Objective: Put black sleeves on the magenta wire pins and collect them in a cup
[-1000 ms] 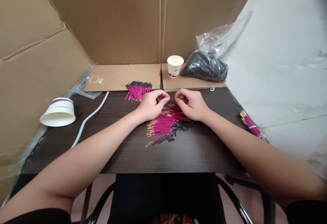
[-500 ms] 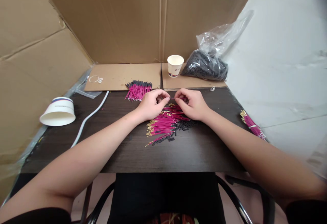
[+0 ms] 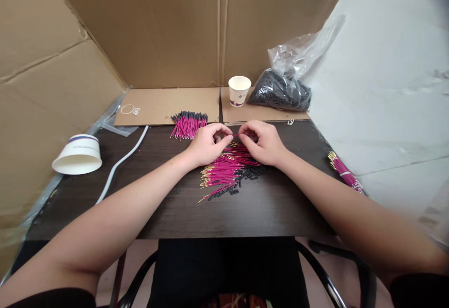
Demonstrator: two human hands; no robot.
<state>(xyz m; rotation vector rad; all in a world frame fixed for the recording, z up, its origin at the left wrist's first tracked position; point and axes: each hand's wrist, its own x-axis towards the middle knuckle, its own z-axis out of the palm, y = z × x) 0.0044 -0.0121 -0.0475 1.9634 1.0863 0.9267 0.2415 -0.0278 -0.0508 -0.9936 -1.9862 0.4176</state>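
Observation:
My left hand (image 3: pixel 209 143) and my right hand (image 3: pixel 262 142) pinch the two ends of one thin pink wire (image 3: pixel 235 135), held level between them at the middle of the dark table. Just below my hands lies a loose pile of pink wires (image 3: pixel 224 170) with gold tips. Short black sleeves (image 3: pixel 249 172) are scattered at its right and lower side. Behind my left hand rests a heap of pink wires with black ends (image 3: pixel 190 124). The wire's ends are hidden in my fingers.
A paper cup (image 3: pixel 239 91) and a plastic bag of black pieces (image 3: pixel 280 90) stand at the back. Another cup (image 3: pixel 77 154) lies at the left by a white cable (image 3: pixel 121 160). A banded wire bundle (image 3: pixel 345 172) lies at the right edge. Cardboard walls (image 3: pixel 168 27) enclose the table.
The whole view has shifted very slightly. Slightly more of the pink wire shows between my fingertips; both hands keep their pinch.

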